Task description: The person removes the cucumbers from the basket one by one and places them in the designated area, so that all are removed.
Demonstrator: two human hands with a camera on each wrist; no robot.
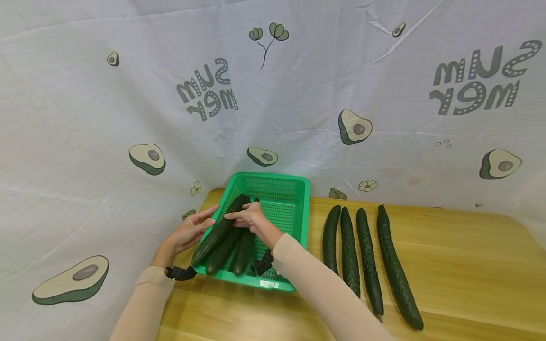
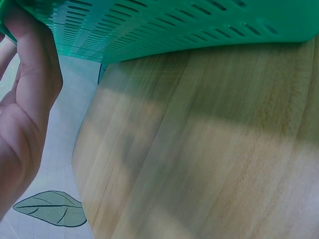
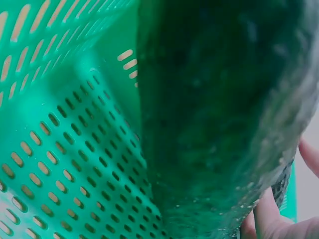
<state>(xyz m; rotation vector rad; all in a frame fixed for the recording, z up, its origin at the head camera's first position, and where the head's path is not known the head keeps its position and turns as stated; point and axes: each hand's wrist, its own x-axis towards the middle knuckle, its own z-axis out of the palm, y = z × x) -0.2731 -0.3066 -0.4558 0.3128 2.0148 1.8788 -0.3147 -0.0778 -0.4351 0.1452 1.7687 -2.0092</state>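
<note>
A green plastic basket (image 1: 302,213) with slotted walls stands on the table, with three dark green cucumbers (image 1: 243,251) lying lengthwise in its left half. My right hand (image 1: 255,220) reaches inside and grips the leftmost cucumber (image 1: 213,240) near its upper half. Close up in the right wrist view, a cucumber (image 3: 214,114) covers much of the picture, fingertips (image 3: 269,214) against its far side. At the basket's left side my left hand (image 1: 190,230) holds the rim. The left wrist view has this hand (image 2: 32,84) at the upper left, its fingertips partly hidden by the basket (image 2: 164,30).
Right of the basket, several cucumbers (image 1: 368,260) lie in a row on the wooden table (image 1: 469,265), roughly parallel. A white cloth (image 1: 298,94) printed with avocados hangs behind and to the left of the table. The right forearm passes over the basket's front right corner.
</note>
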